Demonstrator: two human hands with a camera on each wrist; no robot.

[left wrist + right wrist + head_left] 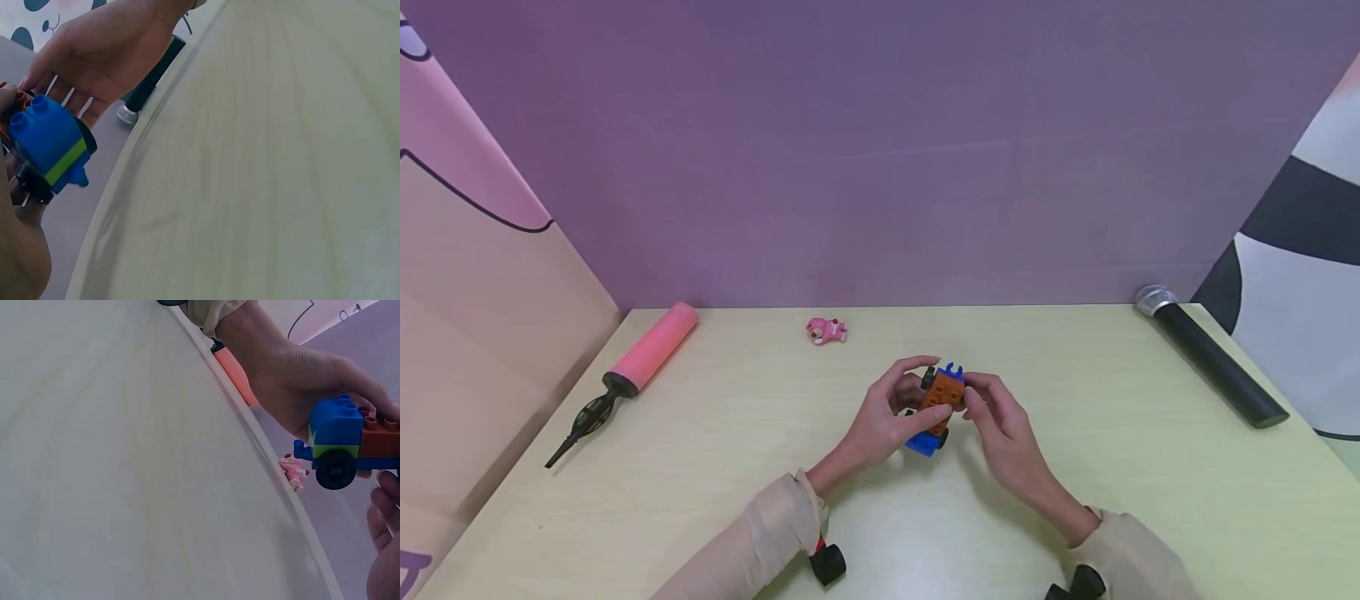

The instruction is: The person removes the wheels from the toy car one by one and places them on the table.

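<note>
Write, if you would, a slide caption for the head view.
Left hand and right hand hold a toy car over a table, pink bear beyond.

The bright table [737, 417] carries soft shadows; the dimmer wrist views seem slightly hazy.

Item, facing me: one back wall [880, 217], muted purple, marked by a faint crease [940, 150] (it climbs slightly toward my right). Item, to my left: one left side wall [467, 333], peach below, printed with a large pink shape [467, 142] outlined in black; a purple motif [411, 567] sits low at the edge of my sight. Item, to my right: one right side wall [1300, 333], white, with broad charcoal shapes [1292, 208]. Item, before me: one table [625, 500], pale yellowish top, streaky wood grain, far edge running along the back wall. Light: soft, leaving a whitish sheen [917, 533] on the tabletop nearest me.
</note>
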